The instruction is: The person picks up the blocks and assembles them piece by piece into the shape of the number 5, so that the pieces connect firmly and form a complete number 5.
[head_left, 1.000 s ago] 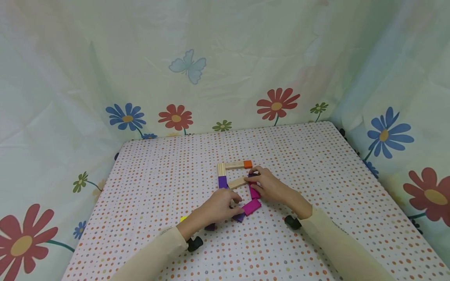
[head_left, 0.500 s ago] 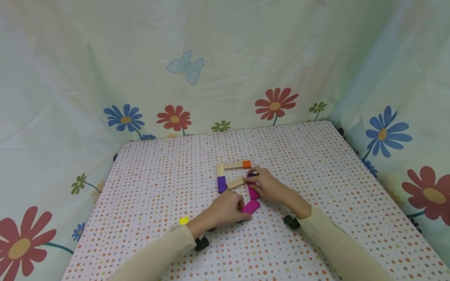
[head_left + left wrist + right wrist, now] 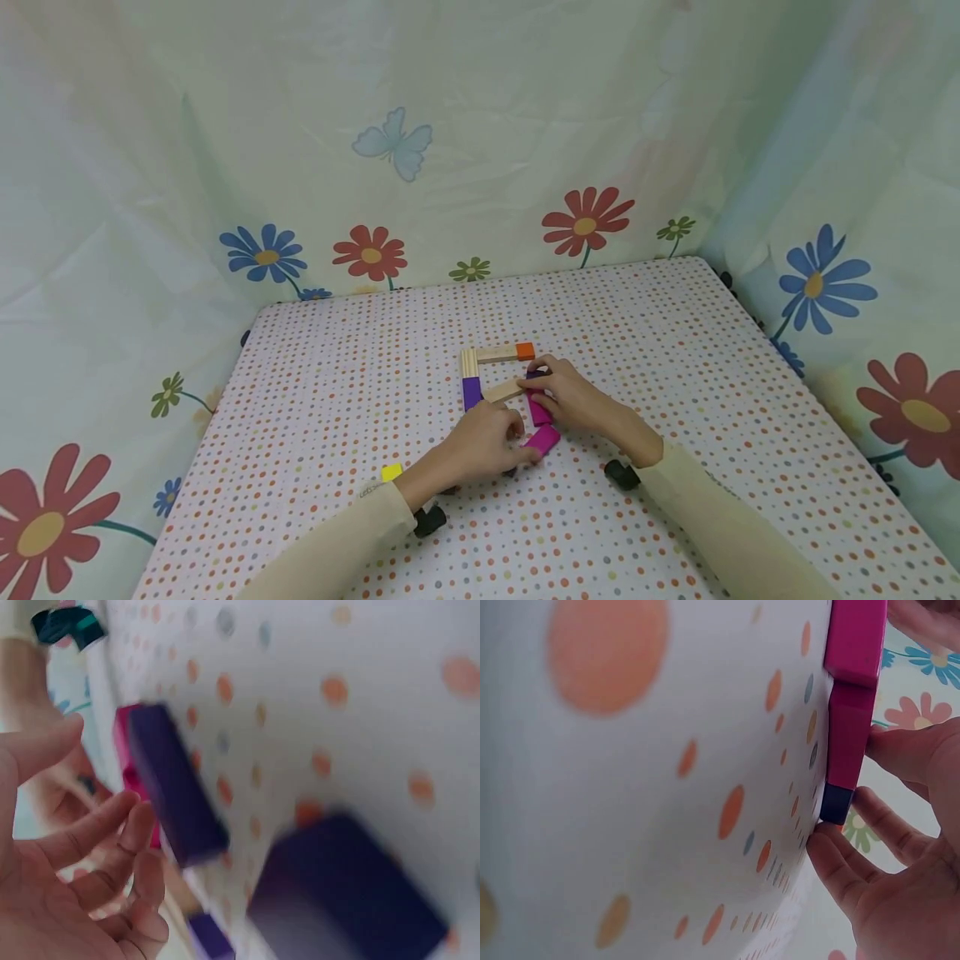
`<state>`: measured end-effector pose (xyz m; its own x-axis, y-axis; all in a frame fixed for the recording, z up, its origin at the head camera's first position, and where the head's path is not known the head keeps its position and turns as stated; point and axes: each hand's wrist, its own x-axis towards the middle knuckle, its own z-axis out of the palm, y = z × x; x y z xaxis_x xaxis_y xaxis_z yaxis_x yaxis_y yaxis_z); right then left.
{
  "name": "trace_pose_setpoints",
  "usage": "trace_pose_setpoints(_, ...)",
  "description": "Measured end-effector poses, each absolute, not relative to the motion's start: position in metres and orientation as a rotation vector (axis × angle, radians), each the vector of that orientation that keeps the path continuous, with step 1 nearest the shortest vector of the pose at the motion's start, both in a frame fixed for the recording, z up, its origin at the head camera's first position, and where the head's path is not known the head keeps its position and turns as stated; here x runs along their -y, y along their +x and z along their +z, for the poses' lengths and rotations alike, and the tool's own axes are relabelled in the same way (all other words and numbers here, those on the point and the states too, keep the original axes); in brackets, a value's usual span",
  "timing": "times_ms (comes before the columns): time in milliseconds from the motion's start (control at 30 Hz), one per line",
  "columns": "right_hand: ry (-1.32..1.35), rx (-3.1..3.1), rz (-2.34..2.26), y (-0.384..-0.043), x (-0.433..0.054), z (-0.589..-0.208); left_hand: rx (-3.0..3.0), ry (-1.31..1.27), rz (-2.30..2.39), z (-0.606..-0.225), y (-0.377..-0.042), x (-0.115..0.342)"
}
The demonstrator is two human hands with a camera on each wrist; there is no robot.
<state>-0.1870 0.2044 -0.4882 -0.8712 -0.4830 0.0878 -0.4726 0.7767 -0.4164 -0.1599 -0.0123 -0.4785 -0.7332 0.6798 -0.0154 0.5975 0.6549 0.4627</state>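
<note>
In the head view my left hand (image 3: 483,443) reaches over the near end of a line of wooden blocks, its thumb against a magenta block (image 3: 545,438). A purple block (image 3: 174,786) lies right beside its bent fingers in the left wrist view, thumb apart from them. My right hand (image 3: 573,398) rests at a second magenta block (image 3: 850,735) and the dark purple block (image 3: 837,804) at its end. Its thumb touches the magenta block's side, and two fingertips sit at the purple block. A plain wooden block (image 3: 502,391) reaches from there to another purple block (image 3: 471,392).
Plain blocks (image 3: 469,363) lie side by side behind, beside another plain block (image 3: 497,354) tipped by an orange block (image 3: 525,351). A yellow block (image 3: 392,472) lies near the left wrist, and a dark block (image 3: 345,892) stands close to that camera. A dotted cloth (image 3: 360,358) covers the table.
My left hand has moved right and pushed the nearer magenta block slightly to the right. The yellow block has come into fuller view. My right hand stays at its blocks.
</note>
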Motion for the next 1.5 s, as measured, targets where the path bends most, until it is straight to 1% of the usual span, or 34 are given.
trace_pose_setpoints(167, -0.773, -2.943, -0.667, -0.187, -0.205, -0.487, -2.66, 1.086, 0.598, -0.468, -0.167, 0.032)
trace_pose_setpoints(433, -0.741, -2.929, -0.637, -0.186, -0.205, -0.488, -2.543, 1.052, 0.495, -0.469, -0.168, 0.05)
trace_pose_setpoints(667, -0.757, -2.938, -0.647, -0.187, -0.205, -0.489, -2.455, 1.009, 0.645, -0.479, -0.166, 0.051)
trace_pose_setpoints(967, -0.77, -2.943, -0.651, -0.186, -0.205, -0.489, -2.452, 1.065, 0.613, -0.482, -0.165, 0.043)
trace_pose_setpoints(1233, -0.768, -2.944, -0.645, -0.187, -0.205, -0.49, -2.452, 1.058, 0.633, -0.483, -0.165, 0.041)
trace_pose_setpoints(1367, -0.766, -2.943, -0.638, -0.188, -0.204, -0.49, -2.452, 1.048, 0.671, -0.474, -0.168, 0.047)
trace_pose_setpoints(1500, -0.749, -2.937, -0.637, -0.188, -0.203, -0.49, -2.468, 0.999, 0.839, -0.45, -0.178, 0.063)
